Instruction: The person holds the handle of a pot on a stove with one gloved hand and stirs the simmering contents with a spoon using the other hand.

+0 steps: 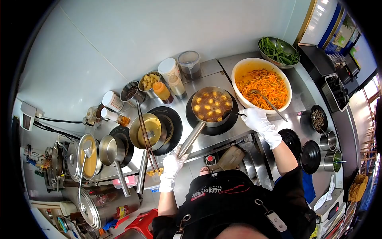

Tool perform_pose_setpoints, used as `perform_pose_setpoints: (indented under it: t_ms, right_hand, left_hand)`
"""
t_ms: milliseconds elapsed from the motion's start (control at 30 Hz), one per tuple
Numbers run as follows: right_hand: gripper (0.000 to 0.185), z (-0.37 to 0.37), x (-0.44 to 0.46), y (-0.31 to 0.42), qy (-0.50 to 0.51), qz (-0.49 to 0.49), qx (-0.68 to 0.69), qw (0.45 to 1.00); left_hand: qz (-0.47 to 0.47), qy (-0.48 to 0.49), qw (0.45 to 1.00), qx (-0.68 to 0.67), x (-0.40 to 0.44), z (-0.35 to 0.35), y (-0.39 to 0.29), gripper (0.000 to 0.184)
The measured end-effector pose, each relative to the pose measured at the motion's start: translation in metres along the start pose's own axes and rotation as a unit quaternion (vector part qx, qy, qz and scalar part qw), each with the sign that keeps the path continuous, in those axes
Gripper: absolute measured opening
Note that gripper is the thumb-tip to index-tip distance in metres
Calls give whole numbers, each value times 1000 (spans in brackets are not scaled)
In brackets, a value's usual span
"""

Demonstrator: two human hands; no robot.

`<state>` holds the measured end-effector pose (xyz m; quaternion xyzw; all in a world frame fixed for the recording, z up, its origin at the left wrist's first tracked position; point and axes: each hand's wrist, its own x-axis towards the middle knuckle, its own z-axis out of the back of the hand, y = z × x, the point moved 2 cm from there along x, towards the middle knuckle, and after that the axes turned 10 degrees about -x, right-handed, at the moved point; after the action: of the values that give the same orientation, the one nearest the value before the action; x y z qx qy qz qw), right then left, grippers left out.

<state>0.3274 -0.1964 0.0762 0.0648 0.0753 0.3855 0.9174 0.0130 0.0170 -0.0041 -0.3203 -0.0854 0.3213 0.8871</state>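
The pan (211, 124) sits on a dark burner (228, 127), more than half full of brown broth with yellow pieces (217, 104) in it, just left of the bowl (266, 60) of carrot shreds. The person's gloved left hand (172, 164) is closed round the end of the pan's handle (193, 137); the right hand (258, 121) is closed on a dark utensil (231, 114) whose far end dips in at the pan's right side. The step looks like stirring. To do it well, the left grip should stay firm and low, since the liquid stands fairly near the rim and a jolt could slop it. The right hand would do best with slow sweeps along the bottom and wall, turning the pieces without breaking them. It should mind the bowl just beside it, while the left keeps clear of the chopsticks (143, 123) slanting across the next pot (162, 137).
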Motion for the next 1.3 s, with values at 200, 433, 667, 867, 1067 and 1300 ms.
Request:
perform_pose_setpoints:
  t_ms: [200,433,667,867,1067,1300]
  right_hand:
    - [23,1,-2,1,2,-4,-1,1000]
    - [23,0,-4,-1,2,-3,-3,1000]
    - [24,-1,-6,-2,1,0,1,1000]
    - [24,3,-8,-1,0,1,3,1000]
    - [25,1,-9,-3,0,3,6,1000]
    - [25,-2,-8,-5,-3,7,8,1000]
  left_hand:
    - [6,3,1000,5,0,1,-2,60]
    - [31,29,999,9,0,4,-8,63]
    - [33,32,999,16,0,4,-7,63]
    - [9,2,1000,3,-1,2,-5,60]
    - [20,22,1000,8,-1,3,-6,63]
    - [29,26,999,6,0,4,-7,63]
